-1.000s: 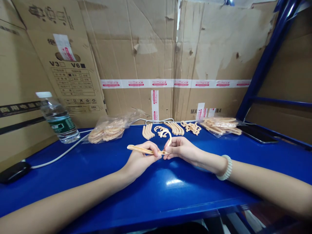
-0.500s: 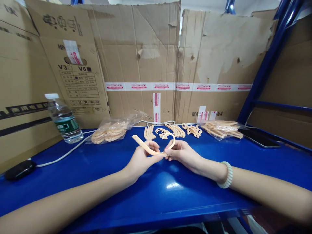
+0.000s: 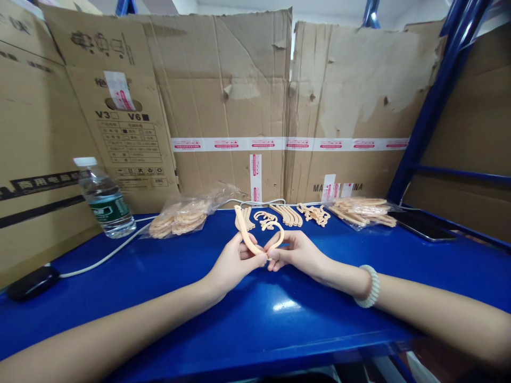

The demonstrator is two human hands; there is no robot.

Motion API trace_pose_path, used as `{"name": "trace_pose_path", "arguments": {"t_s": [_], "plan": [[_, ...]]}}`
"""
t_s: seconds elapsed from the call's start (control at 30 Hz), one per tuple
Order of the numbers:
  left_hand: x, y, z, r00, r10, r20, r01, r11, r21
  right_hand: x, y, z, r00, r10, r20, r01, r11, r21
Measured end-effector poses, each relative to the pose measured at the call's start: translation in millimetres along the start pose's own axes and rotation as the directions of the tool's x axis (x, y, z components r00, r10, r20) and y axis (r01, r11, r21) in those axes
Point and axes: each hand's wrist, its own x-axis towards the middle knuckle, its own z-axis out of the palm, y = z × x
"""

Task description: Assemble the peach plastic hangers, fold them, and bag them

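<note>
Both hands meet at the middle of the blue table [image 3: 279,319]. My left hand [image 3: 233,263] pinches the lower end of a long curved peach plastic strip [image 3: 245,234], whose free end points up and away. My right hand [image 3: 297,252] pinches a shorter curved peach piece [image 3: 278,236] that arches over to the same spot. The two pieces touch where my fingertips come together. A white bead bracelet [image 3: 371,287] sits on my right wrist.
Behind my hands lie rows of loose peach pieces [image 3: 285,214]. A clear bag of them [image 3: 181,218] is at left and another bag [image 3: 363,208] at right. Also there: a water bottle [image 3: 104,198], a white cable [image 3: 104,255], a black device [image 3: 30,282], a phone [image 3: 423,226], cardboard walls [image 3: 223,96].
The long strip has swung from lying nearly flat and pointing left to standing up and pointing away. Both hands stayed together at the joint; the view has tilted slightly.
</note>
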Motion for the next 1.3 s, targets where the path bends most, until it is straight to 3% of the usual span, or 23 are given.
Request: {"name": "trace_pose_path", "arguments": {"t_s": [0.17,0.27,0.33,0.4,0.47,0.53,0.6,0.73,0.93,1.03,1.1,1.2,1.3], "plan": [[2.6,0.2,0.2,1.0,-0.024,-0.012,0.024,0.999,-0.029,9.3,-11.2,-14.3,0.996,-0.09,-0.024,0.087,0.99,-0.108],[3.3,-0.3,0.0,0.997,-0.055,-0.055,0.052,0.997,-0.054,20.0,-20.0,-38.4,0.964,-0.24,-0.114,0.204,0.944,-0.261],[2.9,0.0,0.2,0.995,-0.067,-0.067,0.064,0.996,-0.055,27.3,-22.0,-58.6,0.914,-0.392,-0.109,0.289,0.814,-0.504],[2.0,1.5,0.8,0.996,-0.067,-0.054,0.064,0.997,-0.047,33.8,-19.5,-77.9,0.866,-0.499,0.002,0.309,0.532,-0.788],[0.9,3.9,1.6,0.998,-0.057,-0.028,0.057,0.998,-0.026,39.8,-13.1,-92.8,0.862,-0.487,0.139,0.296,0.262,-0.919],[0.1,6.2,2.3,0.999,-0.051,-0.003,0.051,0.999,-0.003,45.5,-4.5,-101.7,0.875,-0.422,0.239,0.309,0.106,-0.945],[-0.1,7.7,2.7,0.998,-0.057,0.008,0.057,0.998,0.009,50.7,3.4,-105.3,0.884,-0.361,0.297,0.331,0.035,-0.943],[0.9,7.8,2.6,0.997,-0.077,0.001,0.077,0.997,0.006,55.7,9.5,-103.9,0.894,-0.287,0.343,0.35,-0.029,-0.936],[0.8,7.0,2.3,0.995,-0.097,-0.001,0.097,0.995,0.017,53.7,7.0,-96.1,0.867,-0.319,0.383,0.358,-0.135,-0.924],[0.4,7.8,2.4,0.994,-0.108,-0.003,0.108,0.994,0.032,55.5,10.6,-95.3,0.846,-0.346,0.405,0.381,-0.139,-0.914],[0.8,7.8,2.1,0.994,-0.112,-0.001,0.112,0.993,0.039,56.8,13.1,-96.1,0.823,-0.384,0.418,0.425,-0.073,-0.902],[2.2,6.3,1.1,0.995,-0.103,0.018,0.102,0.993,0.051,55.2,11.8,-96.3,0.784,-0.518,0.343,0.464,0.121,-0.878],[2.5,4.6,0.2,0.994,-0.098,0.037,0.096,0.994,0.053,47.8,0.9,-92.0,0.788,-0.614,0.043,0.367,0.412,-0.834]]}}
